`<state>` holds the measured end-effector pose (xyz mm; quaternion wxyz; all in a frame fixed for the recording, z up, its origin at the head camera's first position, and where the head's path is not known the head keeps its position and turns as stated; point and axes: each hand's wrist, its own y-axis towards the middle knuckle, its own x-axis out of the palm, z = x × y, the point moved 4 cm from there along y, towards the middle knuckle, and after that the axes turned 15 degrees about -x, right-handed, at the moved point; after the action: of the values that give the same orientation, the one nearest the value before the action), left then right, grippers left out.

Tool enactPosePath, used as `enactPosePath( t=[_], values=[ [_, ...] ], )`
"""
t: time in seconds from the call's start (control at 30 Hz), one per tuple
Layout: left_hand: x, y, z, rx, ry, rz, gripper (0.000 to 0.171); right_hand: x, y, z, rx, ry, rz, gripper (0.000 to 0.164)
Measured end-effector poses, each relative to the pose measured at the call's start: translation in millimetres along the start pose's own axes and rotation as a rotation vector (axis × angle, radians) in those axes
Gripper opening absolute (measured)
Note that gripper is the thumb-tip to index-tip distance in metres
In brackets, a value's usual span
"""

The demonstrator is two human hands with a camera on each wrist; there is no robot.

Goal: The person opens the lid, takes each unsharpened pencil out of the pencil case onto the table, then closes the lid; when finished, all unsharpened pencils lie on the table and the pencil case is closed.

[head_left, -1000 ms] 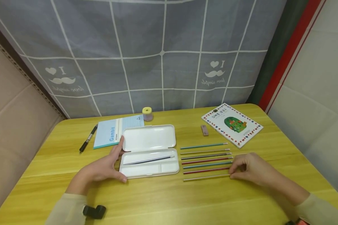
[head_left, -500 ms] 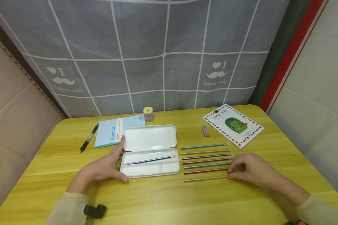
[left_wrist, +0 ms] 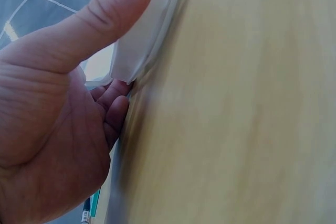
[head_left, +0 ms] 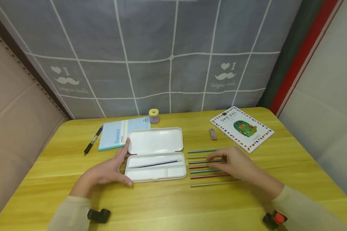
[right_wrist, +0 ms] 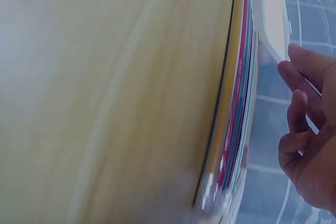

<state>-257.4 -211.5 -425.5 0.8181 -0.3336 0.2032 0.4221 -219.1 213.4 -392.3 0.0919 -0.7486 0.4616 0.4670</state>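
A white pencil case (head_left: pixel 148 173) lies unfolded on the table, with one dark-striped pencil (head_left: pixel 154 164) slanting across its tray. My left hand (head_left: pixel 111 171) holds the case's left end, thumb at the front corner and index finger along the lid (head_left: pixel 156 141). To the right, several pencils lie side by side in a row; the gold pencil (head_left: pixel 211 184) is nearest me. My right hand (head_left: pixel 235 163) hovers over their right-hand ends and hides them. In the right wrist view, nothing shows between the thumb and fingers of the right hand (right_wrist: pixel 315 124), and the other fingers bend loosely.
Behind the case lie a blue notebook (head_left: pixel 111 136) and a small yellow-topped container (head_left: pixel 154 117). A black pen (head_left: pixel 93 141) is at the left. Farther right are a pinkish eraser (head_left: pixel 213 134) and a white booklet (head_left: pixel 243 128). A grey curtain (head_left: pixel 150 80) hangs behind the table.
My right hand has let go of the gold pencil's end and moved left and away from me, over the row. The left hand stays on the case.
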Motion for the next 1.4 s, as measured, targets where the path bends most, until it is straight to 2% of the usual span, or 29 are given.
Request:
enactPosePath(
  t=[0.17, 0.47, 0.6, 0.87, 1.03, 1.2, 1.4],
  values=[
    [1.0, 2.2, 1.6, 0.004, 0.010, 0.016, 0.153, 13, 20, -10, 0.025, -0.031, -0.006, 0.015],
    [1.6, 0.6, 0.5, 0.005, 0.013, 0.025, 0.153, 39, 54, -25, -0.020, -0.018, -0.010, 0.019],
    [0.1, 0.3, 1.9, 0.006, 0.007, 0.016, 0.153, 46, 66, -27, 0.006, -0.010, -0.030, 0.020],
    [-1.0, 1.8, -0.2, -0.003, -0.019, -0.001, 0.154, 59, 87, -33, 0.035, -0.128, -0.091, 0.016],
    [-1.4, 1.7, -1.5, -0.014, -0.006, 0.006, 0.154, 71, 96, -37, 0.022, -0.174, -0.120, 0.016],
    [-1.5, 2.1, -0.6, -0.017, 0.002, 0.014, 0.154, 78, 99, -40, -0.018, -0.223, -0.125, 0.007],
    [-0.8, 2.9, -1.7, -0.019, -0.005, 0.008, 0.154, 80, 99, -41, -0.042, -0.222, -0.124, 0.004]
  ],
)
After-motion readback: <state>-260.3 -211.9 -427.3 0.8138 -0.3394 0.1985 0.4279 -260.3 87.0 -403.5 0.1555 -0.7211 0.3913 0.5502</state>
